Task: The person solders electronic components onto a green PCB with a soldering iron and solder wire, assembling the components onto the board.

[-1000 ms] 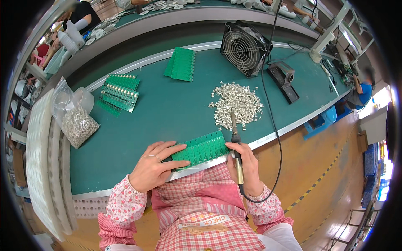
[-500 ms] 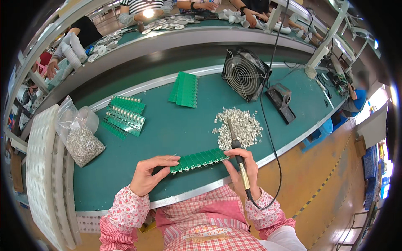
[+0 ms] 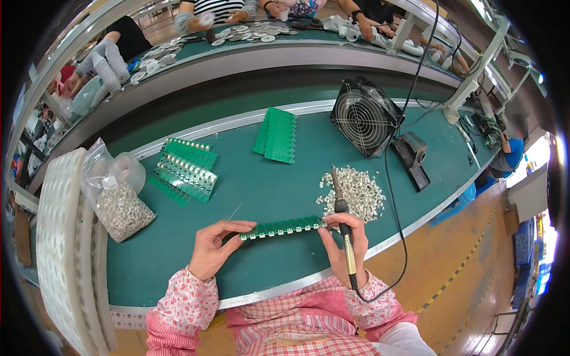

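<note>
Apron (image 3: 285, 319) | pale label (image 3: 306, 336) | printed capital letters, only partly visible

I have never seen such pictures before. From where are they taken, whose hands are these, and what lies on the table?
A wide fisheye camera worn on the person's head looks down; its lens bends straight edges. No machine arm here: the person's left hand and right hand hold a green circuit board strip at its ends. The right hand also holds a soldering iron. On the green table are a heap of small metallic parts, two groups of green boards, a clear bag of small parts, a fan and a black stand.
</note>
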Motion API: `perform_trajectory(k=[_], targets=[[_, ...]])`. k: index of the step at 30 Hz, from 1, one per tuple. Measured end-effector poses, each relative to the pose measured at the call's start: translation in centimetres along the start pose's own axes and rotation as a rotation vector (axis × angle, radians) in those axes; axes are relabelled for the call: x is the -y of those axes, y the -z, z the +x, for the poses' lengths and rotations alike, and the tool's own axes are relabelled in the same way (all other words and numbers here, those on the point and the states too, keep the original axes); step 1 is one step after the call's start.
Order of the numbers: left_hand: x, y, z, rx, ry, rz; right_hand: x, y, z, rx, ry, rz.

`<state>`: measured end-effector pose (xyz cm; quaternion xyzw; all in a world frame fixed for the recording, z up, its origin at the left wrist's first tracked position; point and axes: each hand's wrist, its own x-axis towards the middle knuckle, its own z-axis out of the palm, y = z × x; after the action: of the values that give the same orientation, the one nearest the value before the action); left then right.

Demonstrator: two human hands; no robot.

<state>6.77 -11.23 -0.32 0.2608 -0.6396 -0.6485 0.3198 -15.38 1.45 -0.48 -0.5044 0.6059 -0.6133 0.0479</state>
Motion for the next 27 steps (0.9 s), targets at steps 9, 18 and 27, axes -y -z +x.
perform_trajectory(k=[9,18,27], targets=[[0.2,0.4,0.2,0.030,-0.054,0.453,-0.1,0.0,-0.9,0.024,-0.066,0.012],[-3.1,-3.5,1.7,0.090,-0.274,0.849,0.1,0.6,-1.7,0.072,-0.047,-0.068],[-2.7,-4.1,1.8,0.065,-0.403,0.979,0.7,3.5,-0.9,0.155,0.144,-0.146]])
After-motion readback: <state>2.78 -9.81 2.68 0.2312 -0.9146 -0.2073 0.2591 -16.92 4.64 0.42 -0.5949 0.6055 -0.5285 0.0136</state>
